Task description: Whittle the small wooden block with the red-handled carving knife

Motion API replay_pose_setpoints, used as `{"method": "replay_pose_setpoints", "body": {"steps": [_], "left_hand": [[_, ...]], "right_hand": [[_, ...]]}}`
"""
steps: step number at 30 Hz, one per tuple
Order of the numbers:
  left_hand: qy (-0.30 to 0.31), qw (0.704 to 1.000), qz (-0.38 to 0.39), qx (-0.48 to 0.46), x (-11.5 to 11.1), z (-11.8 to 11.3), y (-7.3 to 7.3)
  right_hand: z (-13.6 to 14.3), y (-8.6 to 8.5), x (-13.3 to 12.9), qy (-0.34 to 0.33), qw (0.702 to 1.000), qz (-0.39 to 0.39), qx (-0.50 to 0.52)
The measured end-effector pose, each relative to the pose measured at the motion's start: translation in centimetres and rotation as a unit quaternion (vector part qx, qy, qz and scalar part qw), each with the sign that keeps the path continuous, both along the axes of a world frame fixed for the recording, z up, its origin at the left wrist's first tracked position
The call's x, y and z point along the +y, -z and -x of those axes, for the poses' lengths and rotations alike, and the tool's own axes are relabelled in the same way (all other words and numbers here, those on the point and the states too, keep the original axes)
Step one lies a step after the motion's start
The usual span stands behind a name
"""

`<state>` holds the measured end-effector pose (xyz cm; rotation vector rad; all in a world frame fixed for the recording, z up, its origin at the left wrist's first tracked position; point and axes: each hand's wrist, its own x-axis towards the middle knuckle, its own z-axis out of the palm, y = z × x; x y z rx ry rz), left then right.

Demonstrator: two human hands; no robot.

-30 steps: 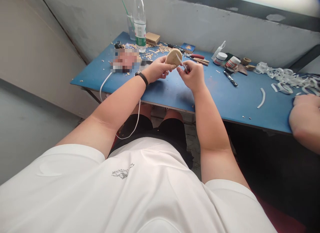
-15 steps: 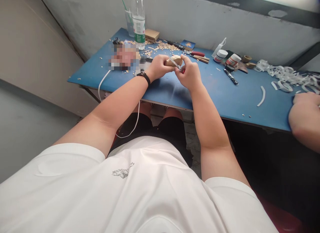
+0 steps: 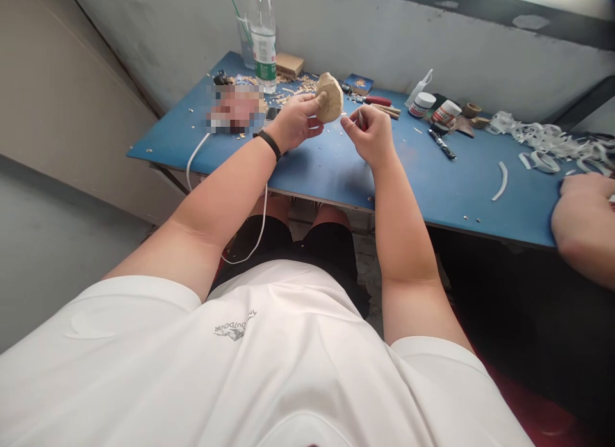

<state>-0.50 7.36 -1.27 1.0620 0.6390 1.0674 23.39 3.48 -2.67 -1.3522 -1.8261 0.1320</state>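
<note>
As you sit at the near edge of the blue table [image 3: 307, 171], a white cable [image 3: 263, 223] loops down by your shorts, and another person's arm [image 3: 583, 223] rests at the right. Your right hand [image 3: 372, 133] is curled round a small tool [image 3: 362, 121], mostly hidden, with a bit of red showing. Your left hand [image 3: 295, 121], its wrist banded in black, pinches the pale wooden piece [image 3: 331, 101] by its left side, thumb on its face. That piece is raised between your hands, just beyond and left of your right fingertips. Farther right lie a curved white strip [image 3: 500, 181], a dark slim tool [image 3: 442, 144], and a heap of white strips [image 3: 533, 138]. Beyond stand two jars [image 3: 423, 105]; at the far left, a bottle [image 3: 264, 50] stands near wood chips [image 3: 307, 83] and a wooden block [image 3: 289, 65].
</note>
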Motion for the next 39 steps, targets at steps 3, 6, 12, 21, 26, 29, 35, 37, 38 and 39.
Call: {"method": "replay_pose_setpoints", "body": {"steps": [3,6,12,21,26,29,35,37,38,39], "left_hand": [[-0.001,0.999,0.033,-0.028,-0.7,-0.2,-0.6],[0.031,0.999,0.034,-0.025,-1.3,-0.2,-1.1],[0.132,0.991,0.012,-0.006,-2.0,0.2,-0.8],[0.038,0.977,-0.113,0.179,-0.8,-0.5,2.1],[0.04,0.965,-0.146,0.212,-0.5,-0.7,2.5],[0.05,0.96,-0.159,0.227,-0.6,-0.8,2.4],[0.065,0.955,-0.142,0.252,-2.4,-0.5,0.6],[0.062,0.959,-0.13,0.242,-3.1,-0.5,0.0],[0.055,0.962,-0.125,0.237,-3.4,-0.5,-0.2],[0.048,0.964,-0.121,0.233,-3.6,-0.5,-0.3]], "right_hand": [[0.4,-0.5,-0.5,0.001,1.0,0.011,-0.006],[0.9,-0.7,-0.9,-0.013,0.999,0.039,-0.027],[1.9,0.2,-0.6,-0.028,0.994,0.068,-0.082],[2.2,1.1,-0.1,-0.013,0.987,0.066,-0.143],[2.7,1.3,0.1,-0.021,0.989,0.062,-0.13],[2.8,1.7,0.5,-0.016,0.991,0.054,-0.118],[4.1,0.6,-1.2,0.061,0.97,0.087,-0.219],[4.8,-0.1,-2.0,0.092,0.957,0.102,-0.254],[5.2,-0.3,-2.4,0.106,0.953,0.108,-0.263],[5.4,-0.5,-2.6,0.115,0.951,0.111,-0.264]]}}
